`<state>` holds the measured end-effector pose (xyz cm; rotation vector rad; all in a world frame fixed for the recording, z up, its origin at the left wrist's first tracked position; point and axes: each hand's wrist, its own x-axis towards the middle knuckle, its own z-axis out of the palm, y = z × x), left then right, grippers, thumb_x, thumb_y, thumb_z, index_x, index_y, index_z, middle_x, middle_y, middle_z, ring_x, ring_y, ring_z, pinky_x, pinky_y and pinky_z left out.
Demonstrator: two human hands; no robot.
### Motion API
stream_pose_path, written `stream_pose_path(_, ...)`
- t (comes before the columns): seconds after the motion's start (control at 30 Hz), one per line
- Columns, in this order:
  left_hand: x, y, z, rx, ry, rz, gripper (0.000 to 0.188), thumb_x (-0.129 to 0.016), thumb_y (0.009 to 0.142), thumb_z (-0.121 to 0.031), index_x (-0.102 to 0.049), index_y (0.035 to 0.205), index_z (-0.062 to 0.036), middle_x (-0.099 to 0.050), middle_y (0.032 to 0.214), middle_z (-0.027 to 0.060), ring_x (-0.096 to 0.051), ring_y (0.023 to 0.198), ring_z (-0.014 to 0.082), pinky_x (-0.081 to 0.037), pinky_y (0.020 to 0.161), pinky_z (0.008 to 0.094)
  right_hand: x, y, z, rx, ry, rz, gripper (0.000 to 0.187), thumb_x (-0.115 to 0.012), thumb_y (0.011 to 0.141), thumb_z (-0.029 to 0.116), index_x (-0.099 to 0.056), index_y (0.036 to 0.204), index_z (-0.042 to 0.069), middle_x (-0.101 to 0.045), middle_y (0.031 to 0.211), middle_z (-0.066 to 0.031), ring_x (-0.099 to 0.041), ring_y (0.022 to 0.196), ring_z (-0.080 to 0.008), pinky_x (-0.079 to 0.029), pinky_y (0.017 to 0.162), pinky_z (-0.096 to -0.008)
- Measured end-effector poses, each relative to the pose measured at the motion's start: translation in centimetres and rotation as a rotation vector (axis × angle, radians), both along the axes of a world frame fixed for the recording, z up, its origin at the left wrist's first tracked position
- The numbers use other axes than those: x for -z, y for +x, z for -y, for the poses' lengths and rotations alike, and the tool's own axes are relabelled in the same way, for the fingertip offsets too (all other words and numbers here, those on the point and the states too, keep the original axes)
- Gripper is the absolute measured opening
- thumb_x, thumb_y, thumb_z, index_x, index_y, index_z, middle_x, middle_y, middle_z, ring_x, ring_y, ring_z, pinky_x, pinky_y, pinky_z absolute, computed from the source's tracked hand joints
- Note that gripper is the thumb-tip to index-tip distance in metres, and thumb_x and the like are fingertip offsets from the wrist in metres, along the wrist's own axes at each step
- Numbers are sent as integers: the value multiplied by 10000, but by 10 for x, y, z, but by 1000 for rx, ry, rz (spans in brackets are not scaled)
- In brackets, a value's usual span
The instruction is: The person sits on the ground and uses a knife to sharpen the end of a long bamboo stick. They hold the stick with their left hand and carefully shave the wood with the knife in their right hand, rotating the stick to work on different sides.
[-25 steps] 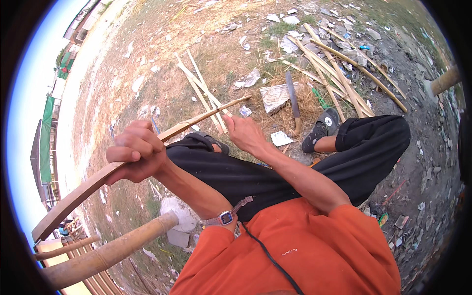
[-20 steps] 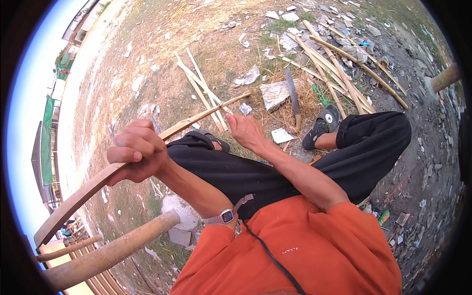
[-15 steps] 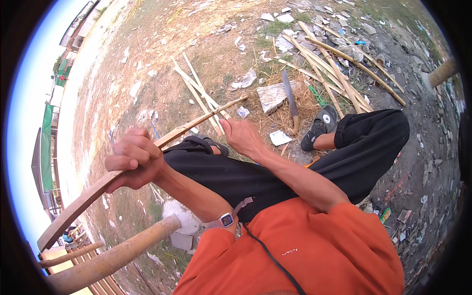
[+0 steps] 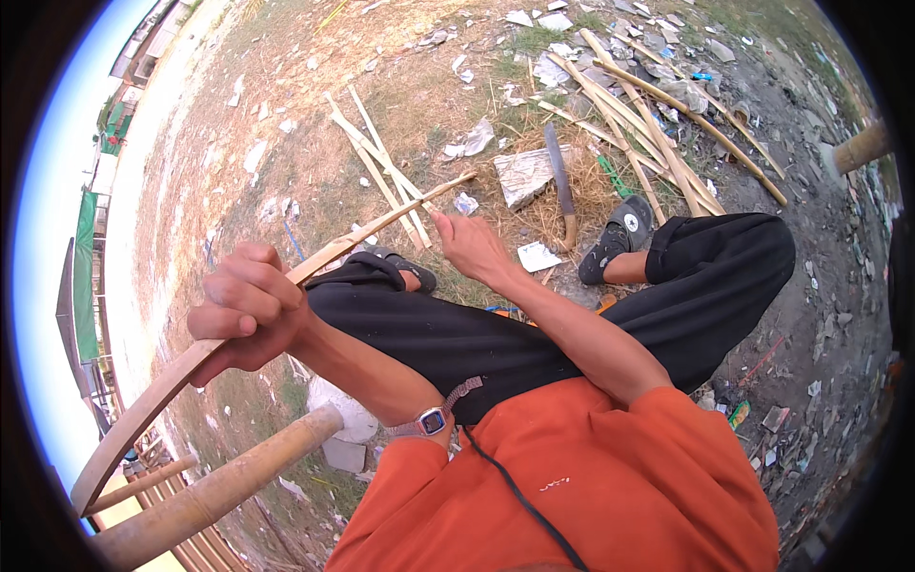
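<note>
My left hand (image 4: 253, 305) is closed in a fist around a long bamboo strip (image 4: 152, 415). The strip slants from the lower left up to a thin tip above my right hand. Close below that far end is my right hand (image 4: 474, 250), its fingers curled and its thumb against the strip's underside. What the right fingers hold, if anything, is hidden. Between my feet, a large knife (image 4: 560, 176) rests its dark blade against a whitish block (image 4: 524, 178). Several pale bamboo strips (image 4: 376, 172) lie crossed on the ground beyond the held strip.
More bamboo strips and poles (image 4: 658, 143) lie in a heap at the far right. A thick bamboo pole (image 4: 229, 481) stands close to my left forearm, and another post (image 4: 861, 148) is at the right edge. Broken rubble (image 4: 810, 334) covers the right-hand ground.
My left hand and the strip have shifted slightly left. My right hand has moved a little up toward the strip's thin tip. The whole view has drifted slightly.
</note>
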<state>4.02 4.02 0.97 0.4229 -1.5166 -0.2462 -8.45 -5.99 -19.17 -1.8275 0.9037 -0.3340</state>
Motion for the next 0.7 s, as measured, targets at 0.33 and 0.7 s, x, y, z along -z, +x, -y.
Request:
stream_pose_path(0.33,-6,-2,11,4,-7,24,540,-319,907,-596,-481,768,-101,-366,463,-34,-316,311,67,-116,422,264,33,10,14,23,-86,75,563,-312,952,401,-624,839,-54,-588,736,-313,-583,750,-478,-453,708,-530)
stream_pose_path(0.7,-6,-5,11,-6,-7,10,534,-330,904,-600,-481,772,-105,-378,461,-36,-314,309,60,-117,424,257,71,10,33,117,-91,-215,517,-345,944,393,-639,889,-29,-622,801,-283,-605,791,-450,-483,731,-499)
